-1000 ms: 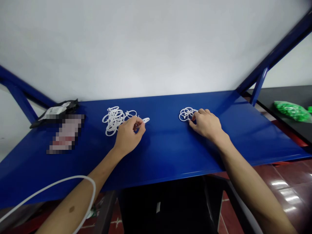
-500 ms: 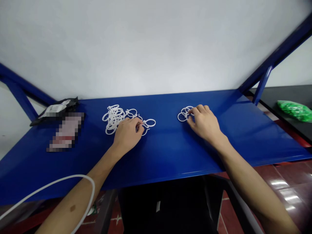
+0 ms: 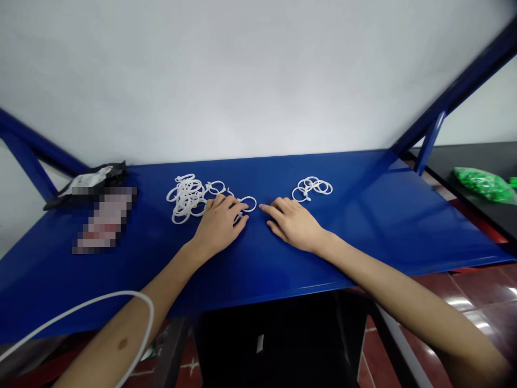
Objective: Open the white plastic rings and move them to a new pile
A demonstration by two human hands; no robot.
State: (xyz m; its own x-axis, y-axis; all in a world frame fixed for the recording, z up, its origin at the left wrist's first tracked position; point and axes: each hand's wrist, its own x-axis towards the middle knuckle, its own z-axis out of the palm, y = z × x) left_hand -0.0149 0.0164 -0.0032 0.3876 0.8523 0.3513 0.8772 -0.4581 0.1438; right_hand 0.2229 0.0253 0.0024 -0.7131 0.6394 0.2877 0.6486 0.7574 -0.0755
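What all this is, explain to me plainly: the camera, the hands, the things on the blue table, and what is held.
There is no machine here, only a person's two bare hands. One camera, worn on that person's head, takes every picture, looking forward and down. On the blue table lies a larger pile of white loops and, farther right, a smaller cluster. The left hand spreads over the pile's right edge, thumb apart from the fingers; a loop shows by its fingertips, but no firm hold is visible. The right hand is open, in front of the smaller cluster, and nothing shows in it. At the far left lie a black package and a pixelated item I cannot identify.
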